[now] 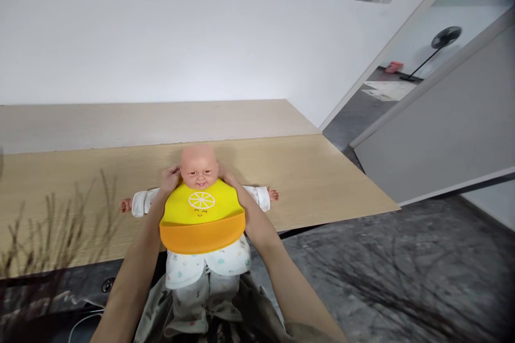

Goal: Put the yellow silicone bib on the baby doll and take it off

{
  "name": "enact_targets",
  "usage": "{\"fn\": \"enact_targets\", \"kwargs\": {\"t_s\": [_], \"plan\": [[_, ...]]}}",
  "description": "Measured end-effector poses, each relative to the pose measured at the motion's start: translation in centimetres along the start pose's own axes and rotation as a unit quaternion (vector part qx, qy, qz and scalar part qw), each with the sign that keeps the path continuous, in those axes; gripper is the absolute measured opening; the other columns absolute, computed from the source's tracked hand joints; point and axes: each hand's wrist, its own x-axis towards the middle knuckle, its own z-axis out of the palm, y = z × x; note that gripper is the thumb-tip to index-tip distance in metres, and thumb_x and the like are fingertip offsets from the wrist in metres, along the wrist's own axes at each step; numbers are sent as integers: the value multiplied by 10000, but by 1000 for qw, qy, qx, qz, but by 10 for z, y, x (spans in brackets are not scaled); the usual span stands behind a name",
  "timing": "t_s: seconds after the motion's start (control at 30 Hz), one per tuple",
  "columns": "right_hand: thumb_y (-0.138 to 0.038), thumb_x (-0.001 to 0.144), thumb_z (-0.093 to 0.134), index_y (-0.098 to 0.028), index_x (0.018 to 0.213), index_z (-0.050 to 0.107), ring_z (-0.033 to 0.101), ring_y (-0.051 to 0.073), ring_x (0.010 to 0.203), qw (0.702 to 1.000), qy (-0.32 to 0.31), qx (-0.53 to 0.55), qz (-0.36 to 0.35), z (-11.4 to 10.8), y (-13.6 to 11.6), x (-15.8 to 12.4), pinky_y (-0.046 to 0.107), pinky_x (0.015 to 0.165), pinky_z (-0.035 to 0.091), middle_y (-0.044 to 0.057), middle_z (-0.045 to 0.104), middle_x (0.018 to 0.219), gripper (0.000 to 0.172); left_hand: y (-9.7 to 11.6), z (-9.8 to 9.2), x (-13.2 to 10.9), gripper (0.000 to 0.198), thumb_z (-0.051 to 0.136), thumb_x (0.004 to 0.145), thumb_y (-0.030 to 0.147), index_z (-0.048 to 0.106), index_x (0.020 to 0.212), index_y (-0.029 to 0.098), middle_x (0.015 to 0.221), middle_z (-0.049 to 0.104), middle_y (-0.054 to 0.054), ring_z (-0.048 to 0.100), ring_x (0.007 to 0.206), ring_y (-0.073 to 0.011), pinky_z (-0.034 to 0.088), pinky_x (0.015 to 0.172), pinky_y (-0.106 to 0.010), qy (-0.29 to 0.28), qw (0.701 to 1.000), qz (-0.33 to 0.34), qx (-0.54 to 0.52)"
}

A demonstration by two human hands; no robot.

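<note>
A bald baby doll in white printed clothes lies on its back at the table's front edge, arms stretched sideways, legs hanging toward my lap. Over its chest spreads a yellow silicone bib with a white citrus slice and an orange catch pocket. My left hand is at the doll's neck on the left, its fingers curled at the bib's upper edge. On the other side of the neck, my right hand touches the bib's upper edge; its fingertips are hidden behind the doll.
The wooden table runs along a white wall. To the right are a grey panel and the dark floor. A standing fan and a pink bin show through the opening. Dark streaks blur the lower corners.
</note>
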Motion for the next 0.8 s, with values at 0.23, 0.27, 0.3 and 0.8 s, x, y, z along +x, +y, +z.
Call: {"fn": "enact_targets", "kwargs": {"t_s": [0.23, 0.27, 0.3, 0.8], "plan": [[-239, 1148, 530, -343, 1766, 565, 362, 245, 1777, 1000, -25, 6, 7, -3, -1, -2, 408, 1494, 253, -5, 463, 1865, 628, 7, 2, -3, 89, 717, 655, 305, 755, 712, 248, 895, 852, -112, 732, 918, -326, 624, 912, -477, -18, 999, 1, 37], [-239, 1143, 542, -340, 1765, 568, 363, 245, 1776, 1000, -25, 5, 2, -4, 0, -2, 406, 1496, 247, -3, 466, 1863, 630, 9, 3, -4, 78, 712, 641, 309, 745, 688, 256, 860, 841, -115, 723, 901, -330, 625, 889, -483, -22, 999, 3, 42], [-242, 1140, 550, -336, 1762, 573, 365, 246, 1775, 1000, -23, 4, -3, -4, 0, -2, 404, 1497, 243, 0, 474, 1859, 629, 11, 3, -5, 65, 711, 632, 318, 732, 665, 267, 821, 827, -115, 713, 883, -334, 624, 866, -488, -26, 999, 5, 46], [-315, 1156, 524, -358, 1769, 566, 398, 253, 1760, 999, -36, 13, 13, 2, -9, -2, 404, 1477, 284, 11, 513, 1834, 617, 28, 2, -17, 317, 769, 562, 422, 780, 819, 237, 787, 816, -121, 681, 879, -358, 610, 856, -513, -46, 998, 3, 53]]}}
